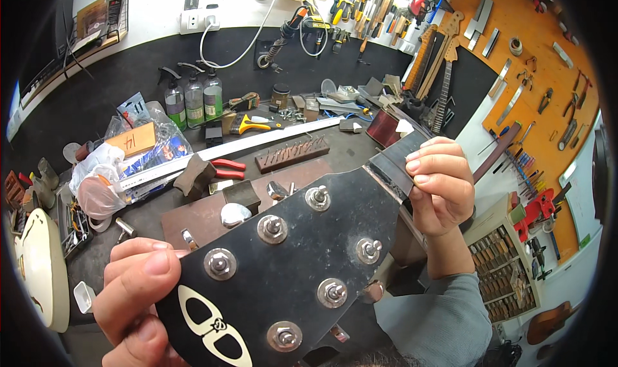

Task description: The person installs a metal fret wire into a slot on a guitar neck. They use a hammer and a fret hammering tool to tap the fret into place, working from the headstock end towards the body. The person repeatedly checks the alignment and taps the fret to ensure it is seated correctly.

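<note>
A black guitar headstock [302,251] fills the lower middle, tilted, with several metal tuner posts and washers on its face and a cream inlay near its end. My left hand [138,296] is closed round that end, thumb on the edge. At the opposite, narrow end of the headstock, my right hand [444,183] pinches a thin, dark, flat piece [394,163] between thumb and fingers. The piece lies against the neck by the nut area; whether it is loose or part of the neck, I cannot tell. Fingertips hide its right edge.
Behind the headstock, the dark bench holds red-handled pliers [226,169], a brown block of small bits [293,154], a long metal straightedge [270,137] and spray bottles [193,100]. A cream guitar body [45,270] stands left. Tools hang on the orange board [515,109].
</note>
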The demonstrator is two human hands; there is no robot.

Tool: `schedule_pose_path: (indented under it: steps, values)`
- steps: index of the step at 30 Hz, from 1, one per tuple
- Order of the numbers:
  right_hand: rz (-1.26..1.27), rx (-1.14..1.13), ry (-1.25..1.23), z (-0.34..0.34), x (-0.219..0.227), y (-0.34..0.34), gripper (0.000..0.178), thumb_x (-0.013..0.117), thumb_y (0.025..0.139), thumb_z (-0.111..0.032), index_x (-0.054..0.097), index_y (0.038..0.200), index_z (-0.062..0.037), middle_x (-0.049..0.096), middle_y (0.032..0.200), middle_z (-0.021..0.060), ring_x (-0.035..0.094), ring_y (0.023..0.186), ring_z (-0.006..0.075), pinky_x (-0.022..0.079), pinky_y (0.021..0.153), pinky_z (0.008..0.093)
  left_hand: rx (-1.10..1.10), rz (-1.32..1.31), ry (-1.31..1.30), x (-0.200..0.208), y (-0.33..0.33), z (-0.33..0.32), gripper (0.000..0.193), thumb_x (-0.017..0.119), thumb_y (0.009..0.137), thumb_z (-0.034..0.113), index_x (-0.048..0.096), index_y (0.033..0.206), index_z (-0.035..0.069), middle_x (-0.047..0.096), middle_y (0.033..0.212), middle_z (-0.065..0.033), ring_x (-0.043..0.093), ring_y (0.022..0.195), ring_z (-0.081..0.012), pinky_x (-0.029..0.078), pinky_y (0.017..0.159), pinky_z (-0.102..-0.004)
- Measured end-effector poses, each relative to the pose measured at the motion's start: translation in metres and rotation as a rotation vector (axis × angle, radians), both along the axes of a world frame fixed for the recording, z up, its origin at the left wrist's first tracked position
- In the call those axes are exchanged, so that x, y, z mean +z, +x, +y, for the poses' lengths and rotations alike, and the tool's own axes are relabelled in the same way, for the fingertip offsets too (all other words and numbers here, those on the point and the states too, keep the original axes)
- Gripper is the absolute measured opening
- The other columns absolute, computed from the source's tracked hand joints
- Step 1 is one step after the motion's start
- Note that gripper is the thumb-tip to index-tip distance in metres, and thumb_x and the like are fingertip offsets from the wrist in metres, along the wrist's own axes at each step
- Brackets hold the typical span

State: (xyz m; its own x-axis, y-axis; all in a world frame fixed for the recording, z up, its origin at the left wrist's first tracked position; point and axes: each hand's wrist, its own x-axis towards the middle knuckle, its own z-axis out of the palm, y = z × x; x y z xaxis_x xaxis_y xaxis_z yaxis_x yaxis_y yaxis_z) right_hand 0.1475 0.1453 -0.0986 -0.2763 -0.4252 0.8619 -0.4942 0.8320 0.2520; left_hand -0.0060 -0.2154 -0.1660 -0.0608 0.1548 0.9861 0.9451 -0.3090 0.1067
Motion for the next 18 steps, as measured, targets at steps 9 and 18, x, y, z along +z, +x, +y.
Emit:
schedule_pose_path:
  steps: [9,18]
  values:
    - [-0.015,-0.087,0.011,-0.001,-0.007,0.003,0.029,0.085,0.09,-0.006,0.069,0.113,-0.0111,0.075,0.108,0.007,0.073,0.094,0.0246,0.057,0.087,0.044,0.005,-0.099,-0.042,-0.006,0.004,-0.004,0.044,0.061,0.108,0.025,0.052,0.151,0.02,0.058,0.145,-0.0337,0.065,0.112,-0.045,0.059,0.091,-0.056]
    - [-0.067,-0.053,0.011,0.001,-0.01,-0.01,0.033,0.087,0.092,-0.018,0.066,0.117,-0.0116,0.074,0.109,0.0079,0.074,0.095,0.026,0.056,0.09,0.0464,0.031,-0.022,0.117,-0.022,-0.012,0.008,0.045,0.062,0.107,0.027,0.053,0.149,0.015,0.062,0.139,-0.0344,0.067,0.104,-0.0421,0.056,0.086,-0.0562]
